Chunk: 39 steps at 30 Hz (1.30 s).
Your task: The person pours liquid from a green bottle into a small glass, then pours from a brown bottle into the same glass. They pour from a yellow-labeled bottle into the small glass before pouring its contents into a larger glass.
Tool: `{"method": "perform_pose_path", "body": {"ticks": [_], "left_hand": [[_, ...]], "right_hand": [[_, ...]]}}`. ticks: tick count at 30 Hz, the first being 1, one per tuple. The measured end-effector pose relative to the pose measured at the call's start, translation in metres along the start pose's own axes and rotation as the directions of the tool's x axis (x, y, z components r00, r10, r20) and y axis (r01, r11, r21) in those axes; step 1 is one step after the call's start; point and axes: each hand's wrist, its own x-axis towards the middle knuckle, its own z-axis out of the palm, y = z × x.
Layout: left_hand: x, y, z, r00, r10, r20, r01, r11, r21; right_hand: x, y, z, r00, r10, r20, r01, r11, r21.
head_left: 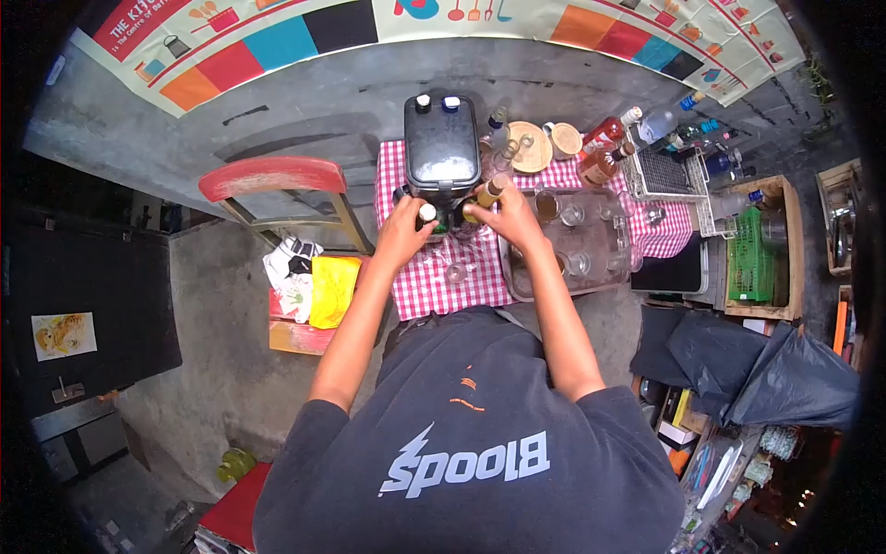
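My left hand (403,235) is closed around a dark green bottle with a white cap (427,213), at the front of the checked table. Beside it, my right hand (512,222) grips a bottle with a tan top (492,189). Both bottles stand close together, just in front of a black lidded container (441,138). Much of each bottle's body is hidden by fingers or seen from above. A small clear glass (456,272) sits on the cloth nearer to me. To the right lies a brown tray (604,268) with several glasses on it.
A red-and-white checked cloth (406,286) covers the table. Behind the tray are a round wooden lid (529,148), liquor bottles (600,164) and a wire rack (669,175). A red-backed chair (272,178) with a yellow bag (334,291) stands at left; a wooden crate (789,249) is at right.
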Motion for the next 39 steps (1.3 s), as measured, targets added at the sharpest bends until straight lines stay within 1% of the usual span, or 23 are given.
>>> {"method": "perform_pose_path", "body": {"ticks": [3,4,8,11,12,15,16,19,22,25,28,31,32,35,36,39], "left_hand": [[0.001,-0.004,0.003,1.0,0.015,-0.006,-0.015,1.0,-0.004],[0.001,-0.003,0.003,1.0,0.02,-0.01,-0.02,1.0,-0.001],[0.0,-0.003,0.003,1.0,0.011,-0.009,-0.011,1.0,0.006],[-0.001,-0.001,0.004,1.0,-0.012,-0.02,0.012,0.999,0.04],[-0.001,0.0,0.003,1.0,-0.013,-0.014,0.013,1.0,0.026],[-0.001,0.003,0.002,0.997,-0.074,0.014,0.074,0.997,0.004],[-0.001,0.003,0.002,0.997,-0.077,0.014,0.077,0.997,0.008],[-0.001,0.005,0.002,0.997,-0.081,0.012,0.081,0.997,0.012],[-0.001,0.003,0.002,0.996,-0.084,0.0,0.084,0.996,0.009],[-0.002,0.005,0.003,0.997,-0.08,-0.009,0.08,0.997,0.023],[-0.002,0.005,0.003,0.997,-0.077,-0.014,0.077,0.996,0.033],[-0.002,0.008,0.004,0.995,-0.104,-0.002,0.104,0.994,0.031],[-0.003,0.009,0.004,0.994,-0.108,-0.004,0.108,0.994,0.031],[-0.005,0.009,0.003,0.995,-0.098,-0.014,0.099,0.994,0.036],[-0.004,0.009,0.004,0.996,-0.088,-0.021,0.089,0.995,0.038],[-0.004,0.009,0.004,0.994,-0.112,-0.01,0.112,0.993,0.035]], "right_hand": [[0.003,0.001,0.003,1.0,-0.004,0.024,0.006,0.996,-0.087],[0.003,-0.001,0.004,1.0,0.007,0.003,-0.007,0.992,-0.125],[0.001,-0.008,0.005,0.993,0.063,-0.096,-0.073,0.992,-0.103],[0.006,-0.003,0.001,1.0,0.023,0.003,-0.022,0.988,-0.154],[0.008,-0.005,-0.002,0.995,0.081,0.064,-0.076,0.994,-0.08],[0.002,-0.016,-0.014,0.999,-0.024,0.043,0.028,0.996,-0.089],[0.0,-0.003,-0.012,0.997,-0.057,0.056,0.058,0.998,-0.027],[0.0,0.01,-0.013,0.984,-0.063,0.164,0.053,0.996,0.068],[-0.002,-0.003,-0.017,0.989,0.023,0.149,-0.026,1.0,0.015],[-0.004,-0.002,-0.013,1.0,-0.023,0.004,0.023,0.982,-0.186],[-0.005,-0.009,-0.021,0.998,0.031,0.062,-0.019,0.981,-0.191],[-0.006,0.0,-0.014,0.991,-0.128,0.029,0.128,0.992,-0.004],[-0.007,0.004,-0.013,0.99,-0.131,0.06,0.13,0.991,0.018],[-0.008,0.029,-0.013,0.971,0.047,0.234,-0.082,0.986,0.144],[-0.006,0.015,-0.02,0.975,0.027,0.22,-0.044,0.997,0.068],[-0.006,0.01,-0.019,0.99,0.079,0.115,-0.068,0.993,-0.095]]}}
